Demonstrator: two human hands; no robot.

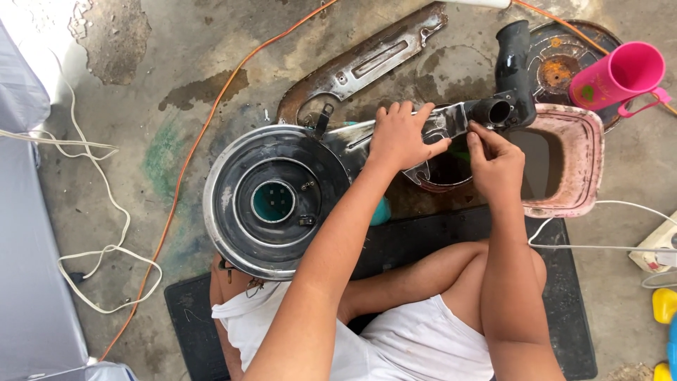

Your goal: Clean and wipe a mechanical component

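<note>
A round metal housing with a long neck lies on the concrete floor in front of me. My left hand presses down on the neck, fingers spread over the metal. My right hand pinches something small at the neck's end, just below a black rubber elbow tube. What the fingertips pinch is too small to make out. Under the neck sits a pink, dirty square basin.
A rusty flat metal bracket lies beyond the housing. A pink plastic jug rests on a rusty round lid. An orange cord and white cords cross the floor. I sit on a black mat.
</note>
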